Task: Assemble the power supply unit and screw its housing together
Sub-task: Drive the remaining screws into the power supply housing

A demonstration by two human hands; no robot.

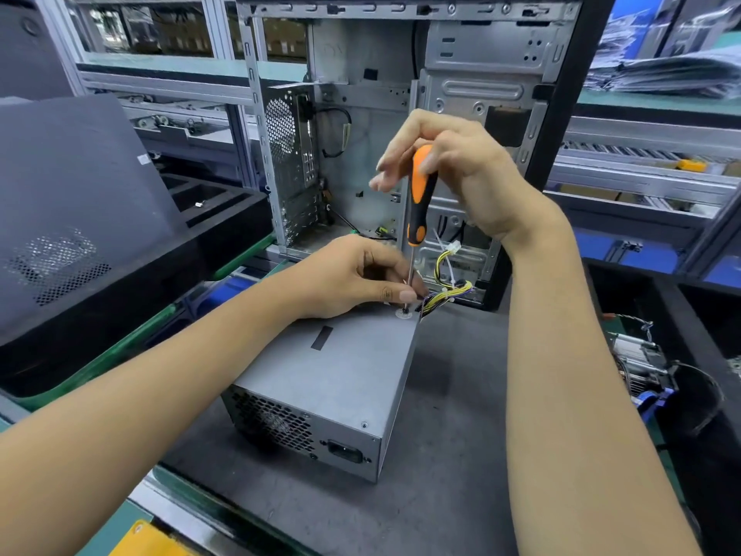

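A grey power supply unit (337,379) lies on the dark mat, its fan grille and power socket facing me. A bundle of yellow and black wires (449,292) leaves its far end. My right hand (461,170) grips the handle of an orange and black screwdriver (420,194) that stands upright. Its tip sits on a screw (404,313) at the housing's far top corner. My left hand (357,274) rests on the housing and pinches the metal shaft just above the screw.
An open computer case (361,114) stands upright right behind the unit. A dark grey side panel (76,202) leans in a black foam tray at the left. A cooler with a fan and wires (641,367) lies at the right. Conveyor frames run behind.
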